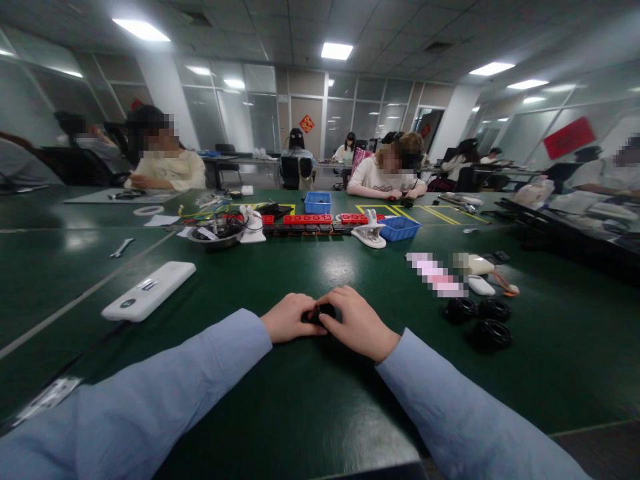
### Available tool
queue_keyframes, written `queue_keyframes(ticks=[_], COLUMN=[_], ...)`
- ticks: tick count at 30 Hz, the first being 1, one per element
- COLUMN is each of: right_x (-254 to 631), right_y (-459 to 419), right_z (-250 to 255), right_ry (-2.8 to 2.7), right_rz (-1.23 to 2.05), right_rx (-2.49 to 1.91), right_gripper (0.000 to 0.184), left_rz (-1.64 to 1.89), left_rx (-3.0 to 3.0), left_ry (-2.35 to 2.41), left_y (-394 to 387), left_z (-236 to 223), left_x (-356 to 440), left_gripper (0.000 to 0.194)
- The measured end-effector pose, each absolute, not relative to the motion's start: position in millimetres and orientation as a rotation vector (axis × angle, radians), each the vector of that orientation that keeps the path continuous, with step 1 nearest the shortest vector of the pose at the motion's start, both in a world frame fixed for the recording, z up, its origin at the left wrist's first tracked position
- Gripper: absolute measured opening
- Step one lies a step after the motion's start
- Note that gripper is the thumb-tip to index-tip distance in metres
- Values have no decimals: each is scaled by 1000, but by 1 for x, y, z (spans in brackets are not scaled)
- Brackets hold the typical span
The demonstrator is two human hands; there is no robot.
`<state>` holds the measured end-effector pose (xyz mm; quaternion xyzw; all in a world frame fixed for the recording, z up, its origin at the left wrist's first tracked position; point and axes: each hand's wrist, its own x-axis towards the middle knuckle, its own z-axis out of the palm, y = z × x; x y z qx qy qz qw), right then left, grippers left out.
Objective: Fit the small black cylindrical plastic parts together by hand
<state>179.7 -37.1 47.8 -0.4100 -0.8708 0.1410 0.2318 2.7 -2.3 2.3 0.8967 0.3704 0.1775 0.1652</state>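
In the middle of the green table, both hands are closed around a small black wheel-like ring. My left hand grips its left side, thumb along the lower edge. My right hand wraps over the right side with fingers curled on top. Much of the ring is hidden by the fingers. To the right lie three similar black wheels, one at the left, one at the back right and one in front.
A white power bank with a cable lies left, a wrench beyond it. Farther back are a metal bowl of cables, white clamps, red power strips and a blue bin. A white case lies right. Co-workers sit opposite.
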Motion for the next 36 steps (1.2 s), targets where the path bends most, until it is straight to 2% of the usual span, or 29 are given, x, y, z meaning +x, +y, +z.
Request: queue_keyframes(ticks=[3, 11, 19, 22, 27, 36], right_x=[178, 174, 173, 174, 175, 181], right_y=[-39, -46, -51, -50, -48, -38], right_z=[49, 50, 53, 52, 50, 49], right_ry=[-2430, -2538, -2592, -2606, -2623, -2514], right_rz=[336, 142, 185, 162, 55, -93], right_rx=[-1084, -1039, -870, -871, -999, -1510], right_gripper=[20, 15, 17, 23, 36, 52], left_rz=[490, 486, 482, 489, 514, 497], left_rx=[2548, 2590, 2629, 2626, 2606, 2527], left_ry=[1067, 1036, 1012, 994, 994, 1041], left_y=[-2, 0, 0, 0, 0, 0], left_z=[2, -1, -2, -1, 0, 2], left_x=[3, 2, 1, 1, 1, 2], left_gripper=[31, 22, 17, 17, 23, 34])
